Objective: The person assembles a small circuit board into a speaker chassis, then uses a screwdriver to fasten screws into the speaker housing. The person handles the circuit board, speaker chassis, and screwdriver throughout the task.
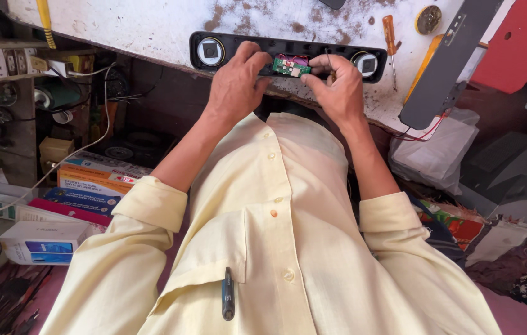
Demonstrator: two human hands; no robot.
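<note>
Speaker bar (226, 44) opened on desk (121, 25), back removed; both hands (237, 84) (337, 87) pinching green board (291, 67) at centre, unseated.

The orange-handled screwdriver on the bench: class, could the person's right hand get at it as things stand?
Probably yes. The screwdriver lies uncovered on the worn white bench, just beyond the right hand, with nothing between them. That hand is busy at the green circuit board, though.
</note>
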